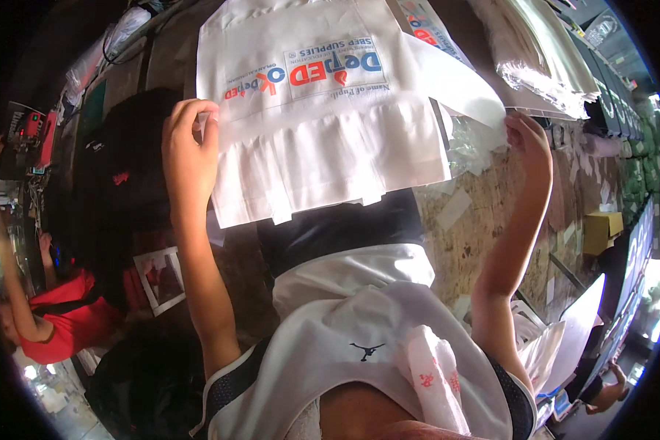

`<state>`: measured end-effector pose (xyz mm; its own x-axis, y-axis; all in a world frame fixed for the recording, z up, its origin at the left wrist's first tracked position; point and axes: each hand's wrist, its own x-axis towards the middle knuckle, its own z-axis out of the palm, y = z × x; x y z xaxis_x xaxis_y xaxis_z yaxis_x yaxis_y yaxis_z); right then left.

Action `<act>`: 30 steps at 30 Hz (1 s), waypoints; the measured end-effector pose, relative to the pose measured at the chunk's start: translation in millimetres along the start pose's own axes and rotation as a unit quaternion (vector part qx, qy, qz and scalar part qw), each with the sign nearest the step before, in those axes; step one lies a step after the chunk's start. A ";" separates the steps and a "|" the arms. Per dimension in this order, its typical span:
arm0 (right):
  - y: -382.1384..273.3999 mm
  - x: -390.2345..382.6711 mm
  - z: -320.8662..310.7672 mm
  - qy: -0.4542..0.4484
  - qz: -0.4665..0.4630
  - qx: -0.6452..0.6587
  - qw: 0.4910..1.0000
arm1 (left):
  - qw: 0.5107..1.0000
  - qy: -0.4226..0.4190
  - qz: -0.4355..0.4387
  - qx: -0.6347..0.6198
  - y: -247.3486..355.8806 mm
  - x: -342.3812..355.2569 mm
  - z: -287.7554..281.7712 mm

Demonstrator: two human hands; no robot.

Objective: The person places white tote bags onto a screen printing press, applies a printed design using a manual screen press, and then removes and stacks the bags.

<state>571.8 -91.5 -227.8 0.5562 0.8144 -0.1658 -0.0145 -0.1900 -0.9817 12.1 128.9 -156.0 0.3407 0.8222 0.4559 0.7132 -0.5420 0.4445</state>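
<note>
A flat white cloth bag (323, 139) lies in front of me, with blue and red lettering printed upside down from where I stand. My left hand (191, 139) pinches the bag's left edge, thumb and fingers closed together. Off to the right, my right hand (528, 136) grips the corner of a thin white sheet (462, 82). This sheet stretches out from beside the bag's right edge, curving slightly. Where the sheet meets the bag, I cannot tell whether they are joined. Another printed piece (431, 28) shows partly behind the sheet.
Plastic-wrapped white cloth (543, 55) is stacked at the far right. Crumpled clear plastic (471, 147) lies between the bag and my right hand. A cardboard box (603, 232) stands farther right. At left are a person in red (70, 319) and a white-framed piece (160, 280).
</note>
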 end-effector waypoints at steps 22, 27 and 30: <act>129.9 -92.5 23.9 0.081 0.054 -0.161 0.982 | 0.961 -0.080 0.260 0.051 80.3 86.5 96.1; 154.5 -94.4 36.9 0.119 0.053 -0.266 0.955 | 0.944 -0.172 0.263 -0.102 140.7 9.0 57.6; 164.0 -80.8 49.9 0.170 0.055 -0.335 0.925 | 0.930 -0.184 0.302 -0.097 168.0 -34.4 51.7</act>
<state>482.9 -161.1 -380.0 0.8127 0.5720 -0.1111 0.3683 -0.6520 -0.6628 151.9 18.5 -136.8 0.8558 0.3420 0.3881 0.2118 -0.9162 0.3403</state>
